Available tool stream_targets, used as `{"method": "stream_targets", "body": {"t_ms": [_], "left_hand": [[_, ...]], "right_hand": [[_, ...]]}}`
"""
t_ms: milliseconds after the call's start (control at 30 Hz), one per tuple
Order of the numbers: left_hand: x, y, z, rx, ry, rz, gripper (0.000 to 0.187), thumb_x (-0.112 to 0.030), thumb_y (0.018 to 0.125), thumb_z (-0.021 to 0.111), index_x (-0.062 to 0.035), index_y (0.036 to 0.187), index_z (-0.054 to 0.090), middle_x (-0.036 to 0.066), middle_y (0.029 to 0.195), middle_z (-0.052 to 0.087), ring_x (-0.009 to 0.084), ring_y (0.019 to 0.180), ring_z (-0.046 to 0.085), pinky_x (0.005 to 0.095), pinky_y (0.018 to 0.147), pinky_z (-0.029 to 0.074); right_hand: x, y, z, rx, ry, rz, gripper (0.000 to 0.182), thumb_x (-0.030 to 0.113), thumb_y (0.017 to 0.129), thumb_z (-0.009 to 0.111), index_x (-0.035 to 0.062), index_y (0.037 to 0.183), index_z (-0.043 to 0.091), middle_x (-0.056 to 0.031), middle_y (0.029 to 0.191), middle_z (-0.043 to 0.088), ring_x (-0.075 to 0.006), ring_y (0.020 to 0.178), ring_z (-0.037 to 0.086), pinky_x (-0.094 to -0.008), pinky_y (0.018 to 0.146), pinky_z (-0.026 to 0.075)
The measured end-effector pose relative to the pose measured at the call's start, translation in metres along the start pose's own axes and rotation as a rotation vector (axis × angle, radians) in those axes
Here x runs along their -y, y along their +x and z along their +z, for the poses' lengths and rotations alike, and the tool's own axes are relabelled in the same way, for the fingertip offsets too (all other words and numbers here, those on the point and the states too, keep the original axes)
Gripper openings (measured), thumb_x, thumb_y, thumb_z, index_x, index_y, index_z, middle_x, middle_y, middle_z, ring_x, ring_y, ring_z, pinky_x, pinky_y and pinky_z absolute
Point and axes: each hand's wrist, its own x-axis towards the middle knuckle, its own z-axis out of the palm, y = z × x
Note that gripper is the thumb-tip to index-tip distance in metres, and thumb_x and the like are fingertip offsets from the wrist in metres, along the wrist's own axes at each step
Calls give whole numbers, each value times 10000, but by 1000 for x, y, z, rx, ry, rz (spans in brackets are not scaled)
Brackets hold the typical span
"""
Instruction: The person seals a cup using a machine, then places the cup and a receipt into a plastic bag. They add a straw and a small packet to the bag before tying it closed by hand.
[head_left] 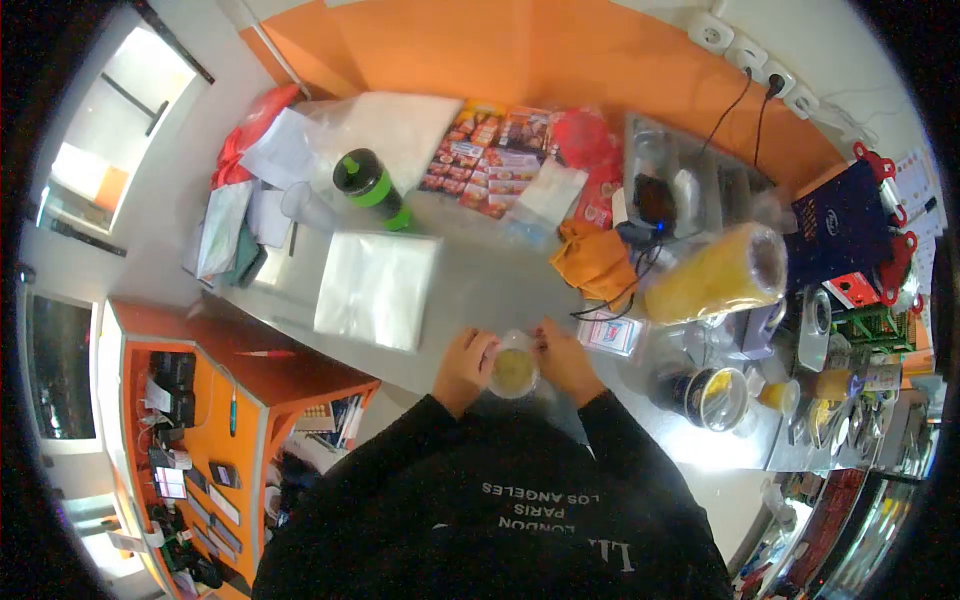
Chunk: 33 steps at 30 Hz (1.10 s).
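Near the front edge of the metal counter (pixel 480 270), a small clear round cup (pixel 514 370) with a yellowish-green filling sits between my two hands. My left hand (pixel 465 370) holds the cup's left side with fingers closed against it. At the right side of the cup, my right hand (pixel 566 362) has its fingers bent in at the rim. Whether a lid or film covers the cup is too small to tell. A stack of clear plastic sheets (pixel 376 290) lies to the left, beyond my left hand.
A black and green bottle (pixel 372 188) stands at the back left. Behind are printed menus (pixel 490 160). On the right are an orange cloth (pixel 594 262), a small card box (pixel 611 334), a large yellow roll (pixel 710 275), a dark tub (pixel 712 398) and black cables.
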Motion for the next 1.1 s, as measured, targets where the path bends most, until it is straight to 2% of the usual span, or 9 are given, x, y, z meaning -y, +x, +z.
{"method": "stream_targets", "body": {"t_ms": [200, 300, 400, 600, 700, 800, 900, 1000, 1100], "left_hand": [[-20, -11, 2, 99, -31, 54, 410, -226, 782, 769, -13, 1051, 545, 166, 947, 573, 349, 857, 570, 420, 766, 471], [-18, -14, 12, 147, -142, -135, 508, -281, 786, 773, -4, 1113, 501, 198, 1006, 564, 388, 900, 569, 436, 791, 471], [-8, -16, 24, 147, -187, -262, 491, -297, 827, 740, 4, 1120, 487, 221, 1014, 573, 411, 924, 575, 450, 799, 471], [-7, -10, 28, 194, -243, -302, 451, -301, 866, 703, 0, 1113, 474, 244, 987, 589, 424, 919, 591, 457, 770, 473], [7, -11, 41, 181, -408, -314, 413, -307, 891, 681, -11, 1093, 476, 221, 954, 596, 361, 843, 612, 439, 730, 483], [22, -14, 40, 291, -489, -574, 386, -313, 915, 658, -12, 1075, 477, 169, 878, 581, 254, 743, 604, 406, 679, 491], [12, -9, 28, 267, -575, -598, 347, -305, 941, 628, -20, 1072, 478, 114, 801, 541, 174, 681, 556, 364, 635, 482], [-4, -4, 17, 240, -476, -505, 310, -275, 948, 616, -21, 1066, 483, 88, 770, 509, 164, 657, 526, 346, 605, 462], [5, -9, 19, 199, -405, -375, 268, -251, 956, 601, -7, 1009, 505, 88, 760, 493, 174, 641, 505, 353, 589, 451]], "right_hand": [[-17, -27, 4, -253, -2, -288, 229, 5, 800, 646, 33, 1019, 586, -135, 865, 621, -330, 778, 652, -381, 668, 537], [-11, -37, -9, -195, -1, -233, 221, -6, 785, 644, 27, 996, 586, -142, 880, 614, -333, 793, 645, -385, 665, 530], [10, -54, -14, -151, 199, 33, 166, 1, 784, 629, 24, 942, 582, -166, 945, 598, -388, 849, 604, -442, 739, 503], [-15, -54, -3, -227, 104, -191, 148, 32, 787, 638, 1, 927, 605, -192, 982, 596, -370, 889, 603, -446, 748, 499], [-27, -49, 5, -107, -237, -134, 129, 56, 808, 627, 18, 930, 623, -161, 1014, 574, -347, 923, 604, -408, 764, 520], [-20, -55, 7, -44, -588, -266, 126, 96, 827, 631, 35, 935, 648, -166, 1116, 563, -353, 1000, 596, -414, 820, 520], [9, -66, -13, 234, -278, -127, 116, 118, 838, 657, 52, 934, 663, -164, 1178, 541, -343, 1029, 596, -418, 854, 514], [6, -77, -26, 118, 126, -313, 125, 118, 838, 690, 46, 936, 660, -155, 1178, 532, -317, 1024, 602, -406, 839, 519], [15, -83, -49, 83, 267, -204, 159, 84, 827, 711, 41, 966, 650, -137, 1142, 516, -271, 978, 600, -365, 814, 524]]}}
